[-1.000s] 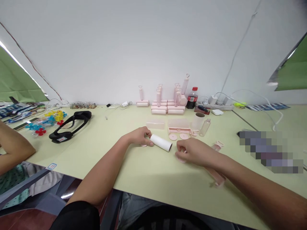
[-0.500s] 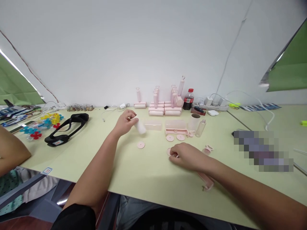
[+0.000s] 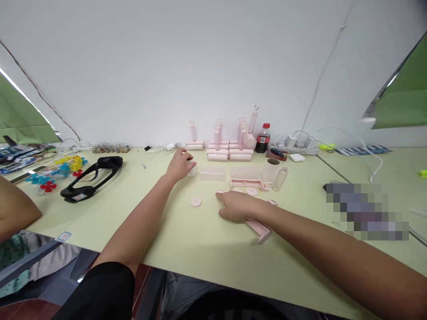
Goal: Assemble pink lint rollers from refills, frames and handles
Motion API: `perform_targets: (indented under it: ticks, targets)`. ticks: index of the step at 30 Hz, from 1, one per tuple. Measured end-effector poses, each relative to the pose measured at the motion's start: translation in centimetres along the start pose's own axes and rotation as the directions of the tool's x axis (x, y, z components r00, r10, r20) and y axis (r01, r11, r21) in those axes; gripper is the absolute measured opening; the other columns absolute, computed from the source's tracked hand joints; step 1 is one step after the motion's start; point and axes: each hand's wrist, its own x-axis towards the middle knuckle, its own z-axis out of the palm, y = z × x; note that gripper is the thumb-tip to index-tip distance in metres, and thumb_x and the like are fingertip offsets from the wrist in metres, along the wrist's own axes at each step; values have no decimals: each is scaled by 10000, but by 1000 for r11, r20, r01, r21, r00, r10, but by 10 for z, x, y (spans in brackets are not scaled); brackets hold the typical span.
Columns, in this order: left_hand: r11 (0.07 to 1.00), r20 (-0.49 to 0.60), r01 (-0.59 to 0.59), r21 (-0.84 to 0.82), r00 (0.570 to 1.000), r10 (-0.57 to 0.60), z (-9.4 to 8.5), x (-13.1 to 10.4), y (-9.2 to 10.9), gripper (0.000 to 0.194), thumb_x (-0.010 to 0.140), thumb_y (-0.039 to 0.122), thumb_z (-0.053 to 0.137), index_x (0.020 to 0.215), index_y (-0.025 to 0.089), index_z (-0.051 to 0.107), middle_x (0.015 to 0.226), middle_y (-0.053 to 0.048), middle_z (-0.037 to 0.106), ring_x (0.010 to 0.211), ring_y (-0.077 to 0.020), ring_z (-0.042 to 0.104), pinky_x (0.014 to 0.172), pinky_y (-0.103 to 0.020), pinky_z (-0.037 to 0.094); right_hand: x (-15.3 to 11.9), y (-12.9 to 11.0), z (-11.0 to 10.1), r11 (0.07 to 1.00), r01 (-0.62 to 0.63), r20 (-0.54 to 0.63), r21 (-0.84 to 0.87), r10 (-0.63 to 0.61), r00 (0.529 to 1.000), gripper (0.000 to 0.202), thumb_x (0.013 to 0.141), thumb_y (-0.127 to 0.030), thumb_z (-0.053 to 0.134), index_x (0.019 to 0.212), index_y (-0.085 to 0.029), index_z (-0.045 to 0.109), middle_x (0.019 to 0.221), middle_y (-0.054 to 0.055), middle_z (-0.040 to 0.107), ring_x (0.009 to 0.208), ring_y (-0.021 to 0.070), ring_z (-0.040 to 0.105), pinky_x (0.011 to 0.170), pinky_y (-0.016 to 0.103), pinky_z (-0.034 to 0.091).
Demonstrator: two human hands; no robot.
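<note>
A small white roll point(image 3: 192, 171) stands upright on the table at my left hand point(image 3: 178, 167), whose thumb and fingers curl around its upper part. My right hand point(image 3: 237, 206) reaches flat over the table with the index finger stretched out and the thumb apart. Its fingertip rests on a pale pink disc point(image 3: 219, 192). Beneath this hand and wrist lies a long pink frame point(image 3: 260, 231), its middle hidden. Between the hands is another pink disc point(image 3: 196, 202). A further pink disc point(image 3: 251, 191) lies before an open pink case point(image 3: 246, 182).
Clear plastic covers point(image 3: 212, 174), a wide tube point(image 3: 271, 170) and a clear bottle point(image 3: 279, 178) stand behind my hands. Pink roller sets point(image 3: 230, 153) and a cola bottle point(image 3: 263, 138) line the wall. A black headset point(image 3: 93, 180) and another person's arm point(image 3: 18, 204) are left.
My left hand has moved back and the white roll, tilted before, now stands upright. My right hand has shifted left, sliding a disc left and back; the pink frame has also moved left.
</note>
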Motion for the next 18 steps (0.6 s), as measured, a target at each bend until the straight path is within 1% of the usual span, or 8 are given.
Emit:
perform_targets:
  ticks: [3,5,6,8,10,12,14,18]
  targets:
    - [999,-45,-14,47,999,16,-18,-23,17,283,913,353,493,1085,176,631,1240,-120,507,1078,-245,568,907,-370,461,12,-5,-6,999,-45,0,-10,45,999,383,775,-311,551,1131,-172,584,1033,154,689,834,293,667,562,313,432]
    - [995,162,-66,76,985,53,-30,-48,33,302,952,342,393,991,192,652,1099,-91,598,939,-222,613,833,-358,473,17,-8,-9,997,-71,-2,-15,71,998,378,780,-324,556,1112,-149,604,1018,173,698,813,297,677,564,320,443]
    - [990,298,-115,87,951,84,-35,-63,42,322,958,342,369,953,195,656,1049,-84,627,908,-225,621,798,-356,474,20,-9,-9,997,-81,-5,-17,81,997,369,783,-329,559,1095,-141,617,1003,180,703,801,295,682,569,322,447]
    - [961,526,-258,98,833,170,-39,-93,59,369,969,366,334,889,183,645,962,-87,658,865,-241,631,776,-377,469,26,-11,-11,995,-95,-16,-19,95,995,350,789,-335,561,1059,-126,640,989,194,711,797,293,689,586,323,455]
    - [935,602,-340,100,769,216,-37,-116,70,385,979,372,306,950,176,635,1050,-105,668,945,-268,630,829,-418,457,31,-12,-11,995,-102,-32,-19,101,994,342,790,-336,563,1034,-115,654,1008,210,711,824,300,692,602,326,460]
    - [921,589,-371,115,773,238,-28,-127,74,375,980,366,312,1101,168,606,1274,-140,603,1140,-307,568,923,-462,421,36,-12,-11,994,-106,-45,-14,105,993,342,791,-335,560,1025,-108,661,1023,218,711,842,307,694,611,330,462]
    - [921,560,-369,123,792,243,-17,-125,71,360,974,324,325,1198,177,566,1364,-142,549,1215,-312,522,951,-464,403,37,-12,-11,994,-106,-50,-3,105,993,339,793,-337,558,1020,-109,664,1009,216,717,830,303,697,617,331,464]
    - [946,494,-306,109,842,215,2,-97,61,295,914,232,405,1128,186,603,1140,-123,649,1020,-278,593,847,-387,438,33,-12,-12,994,-99,-45,34,101,994,318,802,-354,555,991,-125,668,925,194,732,726,280,696,589,327,458]
